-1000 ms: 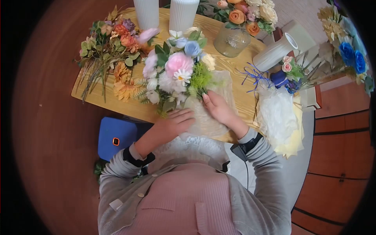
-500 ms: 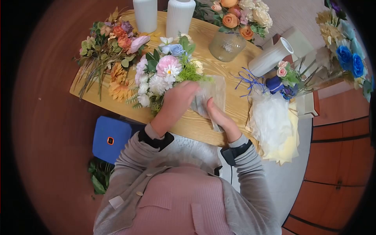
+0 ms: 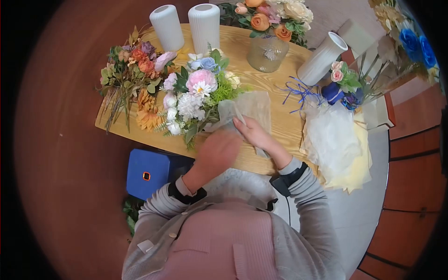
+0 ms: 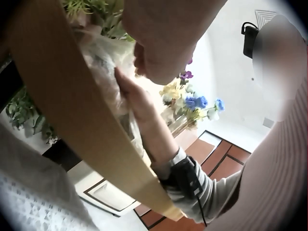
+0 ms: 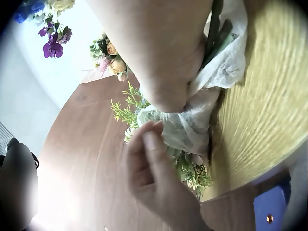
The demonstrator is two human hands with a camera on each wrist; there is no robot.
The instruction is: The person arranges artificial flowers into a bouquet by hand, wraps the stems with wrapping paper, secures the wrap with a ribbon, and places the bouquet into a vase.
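1. Lying on the wooden table, heads toward the far-left: a mixed bouquet of pink, white and blue flowers, its stems folded into pale translucent wrapping paper.
2. Pressing on the wrap at the stem end, fingers laid along the paper fold: right hand; in the right wrist view, thumb seemingly curled against the gathered paper, grip not fully clear.
3. Hovering blurred just in front of the stems, near the table's front edge: left hand, fingers loosely bent, apparently touching the wrap; whether gripping cannot be told.
4. Left of the bouquet: a loose bunch of orange flowers.
5. Along the far edge: two white ribbed vases and a glass vase of peach roses.
6. To the right: blue ribbon, a tipped white vase, a stack of white and yellow sheets.
7. Below the table edge: a blue box.
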